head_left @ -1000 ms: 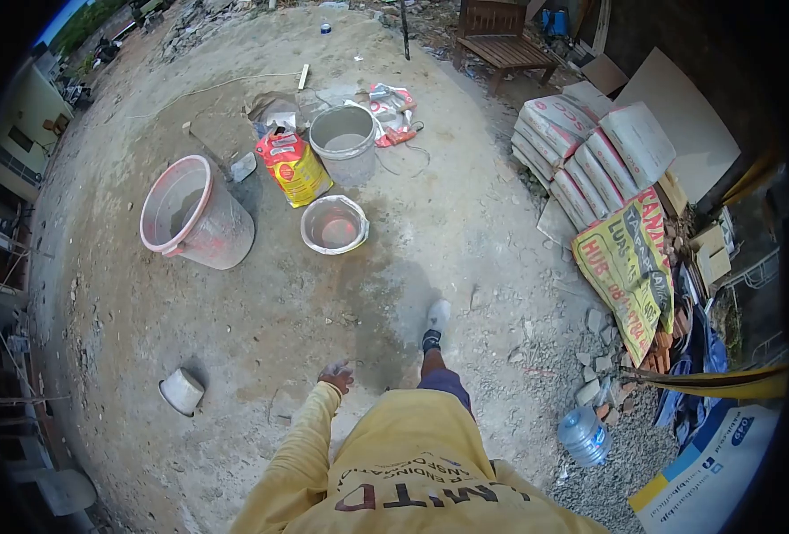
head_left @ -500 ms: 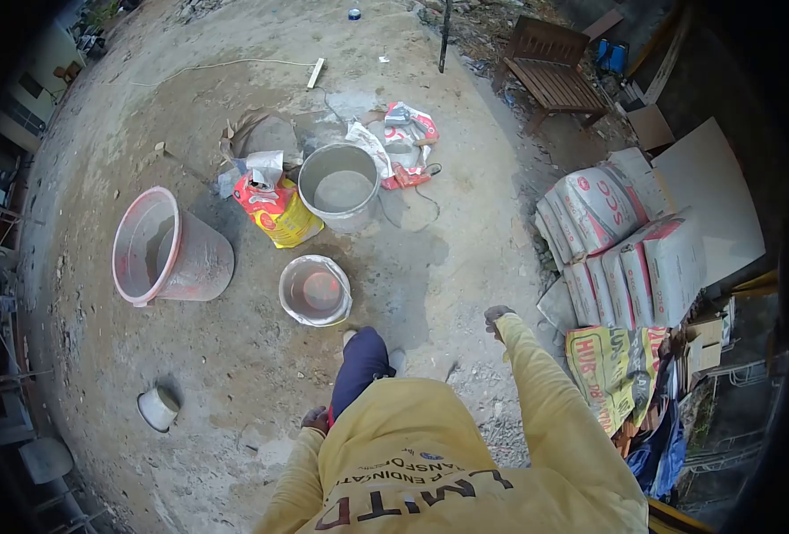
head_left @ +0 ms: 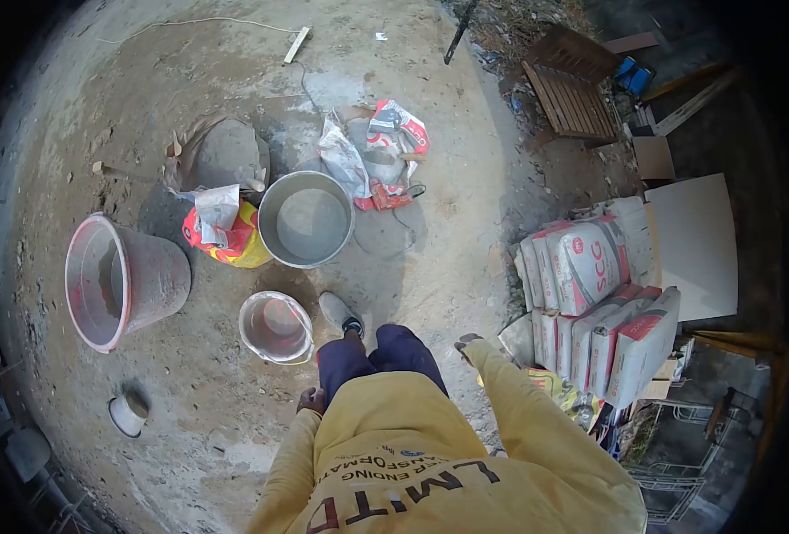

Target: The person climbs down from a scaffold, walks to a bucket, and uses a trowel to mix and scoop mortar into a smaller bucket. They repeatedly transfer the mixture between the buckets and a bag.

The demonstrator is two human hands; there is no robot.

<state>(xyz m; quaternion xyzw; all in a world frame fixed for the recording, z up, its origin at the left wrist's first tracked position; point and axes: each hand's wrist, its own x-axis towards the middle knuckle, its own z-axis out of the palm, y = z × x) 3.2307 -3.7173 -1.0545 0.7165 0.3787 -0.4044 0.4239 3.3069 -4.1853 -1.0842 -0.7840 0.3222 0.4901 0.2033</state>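
My left hand (head_left: 311, 400) hangs beside my left thigh, fingers loosely bent, with nothing visible in it. Held out to the side, my right hand (head_left: 468, 341) also looks loose and carries nothing I can see. Just ahead of my left hand stands a small bucket (head_left: 250, 343) with a reddish inside and a wire handle. Beyond it is a large metal pot (head_left: 265, 222) with grey material inside. A red and yellow bag (head_left: 250, 246) leans close to the pot. Right of the pot, a red power tool (head_left: 385, 196) lies by torn cement bags (head_left: 345, 160).
A large pinkish tub (head_left: 158, 276) lies tilted at left, near a small tipped pail (head_left: 129, 415). Stacked cement bags (head_left: 587, 267) stand at right, before a leaning board (head_left: 697, 249). A wooden bench (head_left: 572, 98) is behind. A cord (head_left: 190, 21) crosses the ground to a power strip (head_left: 297, 44).
I have stepped forward, and my left shoe now shows ahead of me. The buckets and pot appear closer and farther left in view. Both hands stay empty as far as I can see.
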